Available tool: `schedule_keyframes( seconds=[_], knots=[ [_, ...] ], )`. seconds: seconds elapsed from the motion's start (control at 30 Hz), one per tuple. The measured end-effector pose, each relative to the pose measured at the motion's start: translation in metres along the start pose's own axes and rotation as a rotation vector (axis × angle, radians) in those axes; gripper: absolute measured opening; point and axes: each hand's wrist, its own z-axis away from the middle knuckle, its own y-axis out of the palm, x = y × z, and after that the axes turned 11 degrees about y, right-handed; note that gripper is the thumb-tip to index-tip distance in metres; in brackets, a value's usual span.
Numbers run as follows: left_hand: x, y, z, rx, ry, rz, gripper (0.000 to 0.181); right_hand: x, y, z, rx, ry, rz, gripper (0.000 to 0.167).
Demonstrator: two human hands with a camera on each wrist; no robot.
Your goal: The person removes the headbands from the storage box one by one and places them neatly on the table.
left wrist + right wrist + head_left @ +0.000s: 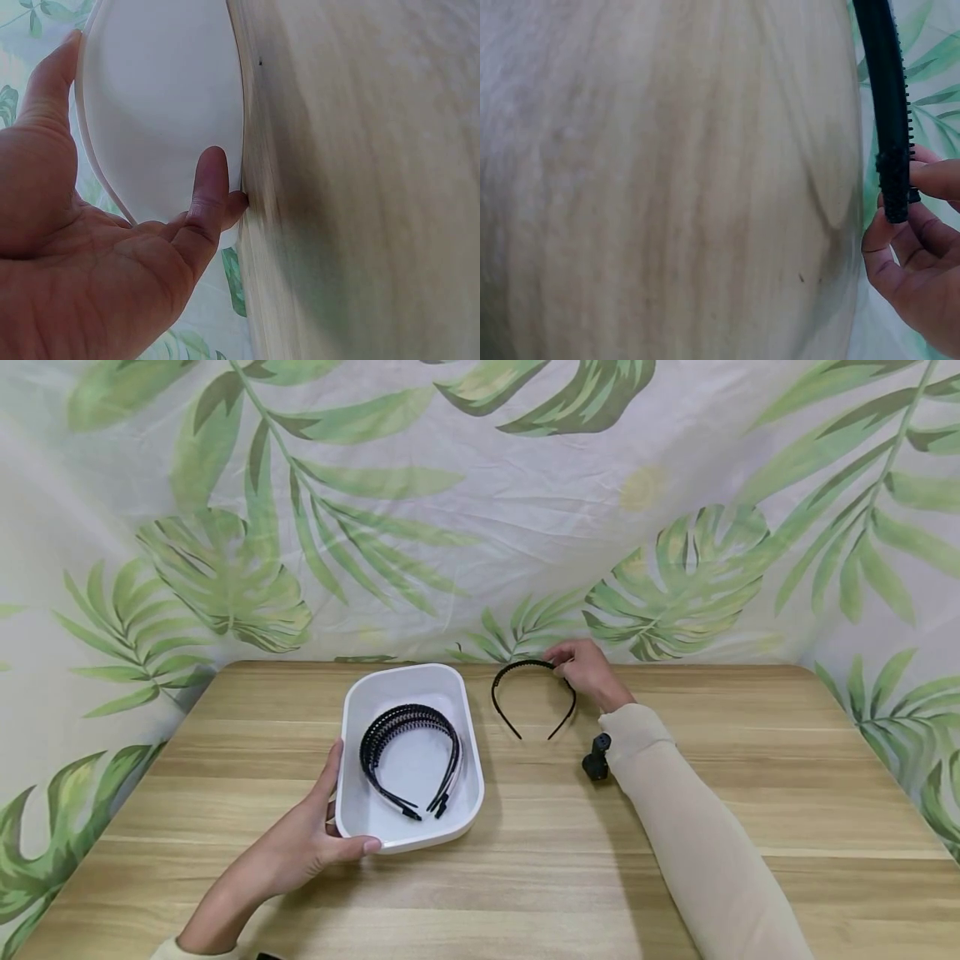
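A white plastic tub with rounded corners holds several dark headbands nested together. My left hand grips the tub's near left corner, the thumb at its front side and other fingers along its left side. In the left wrist view, fingers of the left hand lie against the tub's outer wall. To the right of the tub, my right hand pinches a thin black toothed headband near the top right of its arch. The right wrist view shows the headband between thumb and fingers.
The wood-grain table ends at a back edge just behind the right hand. A leaf-print cloth hangs behind and at both sides. A small black device sits by the right sleeve.
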Motion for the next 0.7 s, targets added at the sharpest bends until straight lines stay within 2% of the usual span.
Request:
schedule_keyframes(
  seconds=[0.37,0.7],
  knots=[
    [0.0000,0.0000,0.0000,-0.002,0.019,0.008,0.139,-0.0044,0.0052,-0.0042,-0.013,-0.044,0.019,0.034],
    [-0.0012,0.0001,-0.0006,-0.006,0.003,-0.002,0.139,-0.0050,0.0089,-0.0090,-0.009,-0.051,0.037,0.035]
  ],
)
